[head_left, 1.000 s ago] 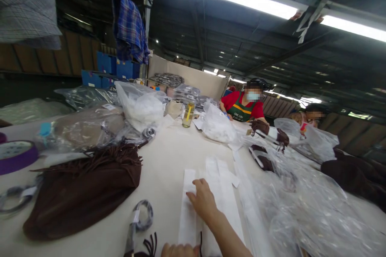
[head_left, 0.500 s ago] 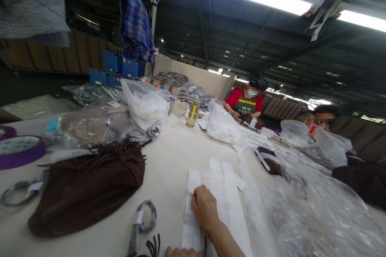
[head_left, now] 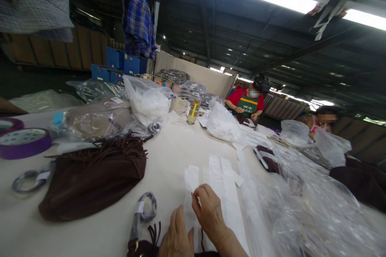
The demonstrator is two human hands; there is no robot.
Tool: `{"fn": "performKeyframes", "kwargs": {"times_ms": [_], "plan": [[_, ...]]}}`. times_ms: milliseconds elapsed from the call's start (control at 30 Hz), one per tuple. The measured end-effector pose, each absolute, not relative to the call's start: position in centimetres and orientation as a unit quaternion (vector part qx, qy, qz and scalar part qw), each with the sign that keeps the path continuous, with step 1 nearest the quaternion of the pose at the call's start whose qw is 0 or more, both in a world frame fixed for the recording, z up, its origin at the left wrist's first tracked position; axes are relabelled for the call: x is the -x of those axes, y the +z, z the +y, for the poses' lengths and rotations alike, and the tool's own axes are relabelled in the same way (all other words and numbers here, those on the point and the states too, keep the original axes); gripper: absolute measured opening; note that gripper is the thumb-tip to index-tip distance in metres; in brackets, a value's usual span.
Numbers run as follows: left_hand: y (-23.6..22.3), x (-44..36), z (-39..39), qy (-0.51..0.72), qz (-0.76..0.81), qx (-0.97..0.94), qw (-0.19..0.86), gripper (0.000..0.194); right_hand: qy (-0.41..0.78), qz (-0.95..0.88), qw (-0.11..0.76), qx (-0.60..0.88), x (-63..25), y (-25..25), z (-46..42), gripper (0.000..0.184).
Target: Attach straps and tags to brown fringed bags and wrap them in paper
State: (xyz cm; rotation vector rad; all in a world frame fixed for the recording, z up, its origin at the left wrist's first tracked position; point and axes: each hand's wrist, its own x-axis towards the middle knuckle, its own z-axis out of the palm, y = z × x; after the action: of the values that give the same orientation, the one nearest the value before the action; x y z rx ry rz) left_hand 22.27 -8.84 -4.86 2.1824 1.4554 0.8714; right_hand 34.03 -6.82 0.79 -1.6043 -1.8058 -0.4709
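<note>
My right hand [head_left: 208, 207] is closed, thumb and forefinger pinched at a white paper strip [head_left: 191, 176]. Just to its left, at the bottom, my left hand [head_left: 177, 235] lies with fingers stretched out and thumb apart, beside the strip and over a dark brown bag [head_left: 143, 248]. Most of that bag is cut off by the frame's lower edge. A wrapped, coiled strap [head_left: 147, 207] and some brown fringe lie near it. More white strips [head_left: 227, 192] are laid out under and right of my right hand.
Left lie a brown fringed bag [head_left: 96, 182], purple tape rolls [head_left: 25, 150] and a plastic-wrapped bundle [head_left: 93, 120]. A bottle of yellowish liquid [head_left: 193, 112] stands between white plastic bags [head_left: 147, 102]. Clear plastic wrap [head_left: 325, 213] covers the right. Two people work across the table [head_left: 177, 152].
My left hand has come up further into view and its fingers have straightened. The white strip now looks bent near my right hand. The co-worker's hands have moved apart.
</note>
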Motion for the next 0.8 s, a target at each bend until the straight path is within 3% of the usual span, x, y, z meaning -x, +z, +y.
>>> {"fn": "performKeyframes", "kwargs": {"times_ms": [100, 300, 467, 567, 700, 800], "plan": [[-3.9, -21.8, -7.9, 0.379, 0.495, -0.71, 0.328, 0.046, -0.151, -0.706, 0.333, 0.606, -33.6, 1.1, -7.9, 0.016], [-2.9, -21.1, -6.0, 0.368, 0.47, -0.588, 0.547, 0.037, -0.112, -0.735, 0.323, 0.586, -32.7, 1.5, -9.3, 0.016], [-2.6, -21.1, -5.7, 0.382, 0.472, -0.539, 0.584, 0.035, -0.052, -0.723, 0.35, 0.593, -32.3, 1.3, -10.1, 0.016], [-2.5, -21.2, -5.8, 0.384, 0.467, -0.537, 0.589, 0.035, 0.098, -0.599, 0.432, 0.667, -32.6, 1.2, -9.9, 0.003], [-2.7, -21.3, -5.9, 0.385, 0.462, -0.541, 0.587, 0.037, 0.285, -0.397, 0.503, 0.712, -33.0, 1.1, -8.6, 0.026], [-2.9, -21.2, -5.9, 0.386, 0.459, -0.548, 0.583, 0.035, 0.335, -0.338, 0.499, 0.724, -32.7, 1.0, -7.7, 0.028]]}}
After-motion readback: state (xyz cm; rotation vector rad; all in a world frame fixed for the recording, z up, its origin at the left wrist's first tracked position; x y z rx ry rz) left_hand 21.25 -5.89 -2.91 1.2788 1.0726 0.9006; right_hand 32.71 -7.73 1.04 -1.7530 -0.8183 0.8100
